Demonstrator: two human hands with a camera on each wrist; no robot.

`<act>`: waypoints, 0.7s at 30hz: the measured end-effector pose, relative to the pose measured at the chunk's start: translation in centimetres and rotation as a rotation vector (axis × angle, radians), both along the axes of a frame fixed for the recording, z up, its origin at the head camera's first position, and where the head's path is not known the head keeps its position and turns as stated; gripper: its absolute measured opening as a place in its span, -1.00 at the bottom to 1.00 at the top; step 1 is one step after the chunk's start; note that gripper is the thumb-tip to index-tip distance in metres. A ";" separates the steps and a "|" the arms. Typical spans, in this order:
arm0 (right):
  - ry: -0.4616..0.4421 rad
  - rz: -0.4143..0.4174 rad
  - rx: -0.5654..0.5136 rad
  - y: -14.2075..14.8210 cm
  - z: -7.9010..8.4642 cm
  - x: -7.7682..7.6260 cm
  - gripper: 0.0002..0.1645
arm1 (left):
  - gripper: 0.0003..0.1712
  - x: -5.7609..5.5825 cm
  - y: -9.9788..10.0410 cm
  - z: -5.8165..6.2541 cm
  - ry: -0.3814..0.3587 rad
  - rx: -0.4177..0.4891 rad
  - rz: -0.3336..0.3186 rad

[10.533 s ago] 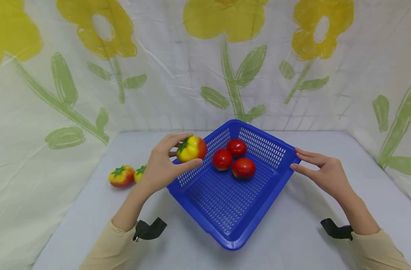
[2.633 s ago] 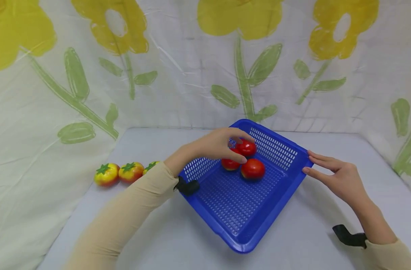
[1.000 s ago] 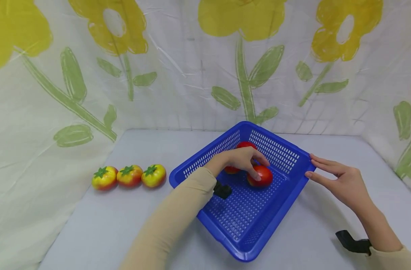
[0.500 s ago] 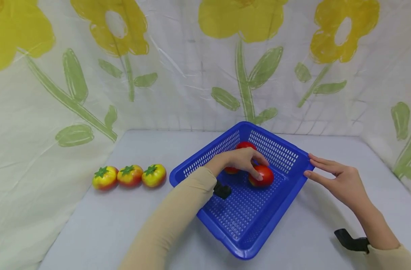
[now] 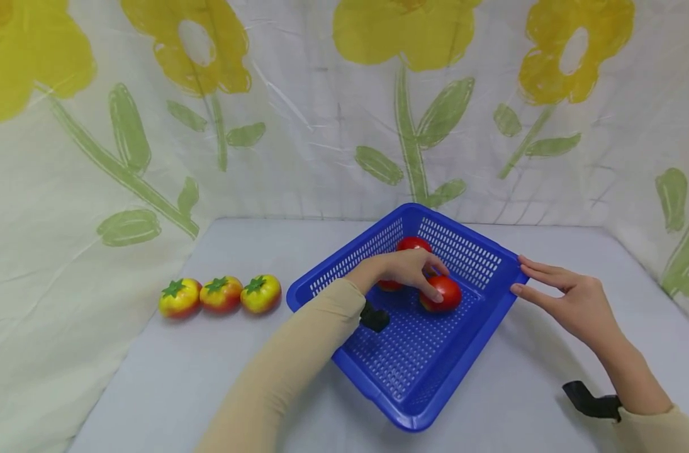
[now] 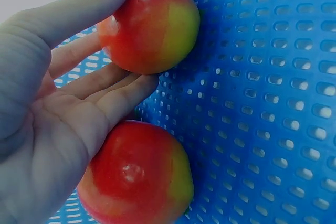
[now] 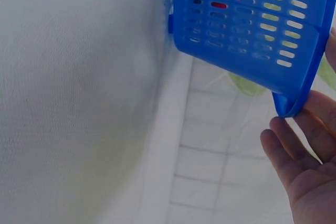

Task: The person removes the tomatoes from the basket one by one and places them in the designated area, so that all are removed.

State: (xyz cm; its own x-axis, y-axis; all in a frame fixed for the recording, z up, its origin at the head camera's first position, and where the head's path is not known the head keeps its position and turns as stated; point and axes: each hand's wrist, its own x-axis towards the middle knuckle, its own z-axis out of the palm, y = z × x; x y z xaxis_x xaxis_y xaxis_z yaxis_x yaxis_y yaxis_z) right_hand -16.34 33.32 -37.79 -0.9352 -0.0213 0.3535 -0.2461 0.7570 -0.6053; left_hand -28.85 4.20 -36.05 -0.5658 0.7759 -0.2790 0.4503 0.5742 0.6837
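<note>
My left hand [image 5: 409, 267] reaches into a blue plastic basket [image 5: 378, 384], thumb and fingers about a red tomato [image 5: 445, 294]. In the left wrist view, the thumb lies along one side of this tomato [image 6: 152, 24] and fingertips touch its underside. Another tomato [image 6: 139, 174] sits against the back of those fingers. Farther back in the basket is a red tomato [image 5: 414, 244], and one more [image 5: 389, 285] is mostly hidden by the hand. My right hand [image 5: 576, 302] pinches the basket's right corner by the rim, thumb below and fingers above.
Three yellow-red tomatoes with green leafy tops, the left [image 5: 180, 298], middle [image 5: 222, 294] and right [image 5: 261, 294], stand in a row left of the basket. They rest on a white table [image 5: 208, 371]. A flower-printed curtain [image 5: 299, 157] hangs behind.
Earlier my left hand held a yellow-red tomato over the basket's left edge. Three now stand on the table, and that hand is in the basket at a red one. My right hand has kept the rim.
</note>
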 end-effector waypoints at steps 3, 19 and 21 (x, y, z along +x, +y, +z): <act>-0.004 -0.010 0.006 0.0 0.0 0.0 -0.36 | -0.33 0.0 0.0 0.0 0.009 0.001 -0.005; -0.039 -0.008 -0.010 0.0 0.1 -0.1 -0.34 | -0.29 -0.1 -0.1 -0.3 0.028 0.012 -0.033; -0.044 -0.004 -0.018 0.0 0.2 -0.1 -0.33 | -0.29 -0.1 -0.1 -0.3 0.025 0.018 -0.037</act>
State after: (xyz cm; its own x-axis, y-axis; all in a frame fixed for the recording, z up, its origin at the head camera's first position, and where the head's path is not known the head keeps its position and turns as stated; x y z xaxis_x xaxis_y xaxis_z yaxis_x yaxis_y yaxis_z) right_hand -16.44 33.34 -37.55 -0.9499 -0.0112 0.3124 -0.2156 0.7470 -0.6288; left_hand -28.99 4.08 -36.35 -0.5435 0.8010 -0.2512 0.4877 0.5448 0.6822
